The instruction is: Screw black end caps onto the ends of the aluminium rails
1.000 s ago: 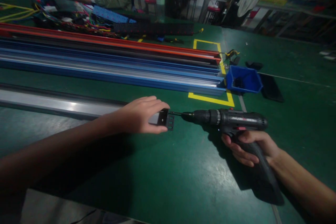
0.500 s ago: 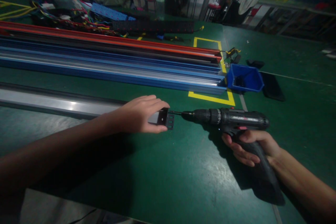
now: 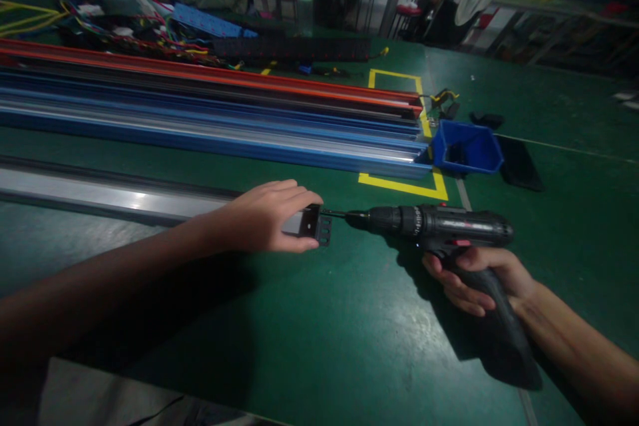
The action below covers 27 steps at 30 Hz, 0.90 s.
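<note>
Green workbench mat (image 3: 349, 319): over the last second I see almost no change, so driving continues. My left hand (image 3: 264, 218) clamps the grey rail's (image 3: 110, 198) end beside its black bracket (image 3: 319, 227). My right hand (image 3: 472, 279) grips the cordless screwdriver (image 3: 439, 226), long axis horizontal, bit pointing left into the bracket.

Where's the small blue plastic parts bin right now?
In the head view the blue plastic bin sits on the green table at upper right, at the right-hand end of the long blue rails, beside the yellow tape outline, beyond the black cordless drill.
</note>
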### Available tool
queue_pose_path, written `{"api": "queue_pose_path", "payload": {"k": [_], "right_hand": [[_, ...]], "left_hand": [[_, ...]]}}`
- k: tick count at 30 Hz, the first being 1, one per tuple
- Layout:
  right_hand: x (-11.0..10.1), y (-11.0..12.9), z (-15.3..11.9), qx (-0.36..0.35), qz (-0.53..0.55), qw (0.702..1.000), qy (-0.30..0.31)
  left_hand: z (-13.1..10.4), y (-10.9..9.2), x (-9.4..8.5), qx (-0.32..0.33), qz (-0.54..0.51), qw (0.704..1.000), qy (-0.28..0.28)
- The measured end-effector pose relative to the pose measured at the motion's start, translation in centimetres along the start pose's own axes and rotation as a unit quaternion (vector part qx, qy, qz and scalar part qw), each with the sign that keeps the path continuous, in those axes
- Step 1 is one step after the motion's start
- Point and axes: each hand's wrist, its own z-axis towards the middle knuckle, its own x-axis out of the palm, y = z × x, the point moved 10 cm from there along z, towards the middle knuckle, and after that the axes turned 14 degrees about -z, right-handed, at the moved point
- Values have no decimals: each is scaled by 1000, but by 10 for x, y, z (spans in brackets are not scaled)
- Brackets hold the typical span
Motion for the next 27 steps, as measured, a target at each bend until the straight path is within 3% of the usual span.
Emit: {"api": "queue_pose_path", "payload": {"k": [27], "right_hand": [[0, 0, 0, 1, 0, 1000, 9]], "left_hand": [[0, 1, 1, -8, -6, 1000, 4]]}}
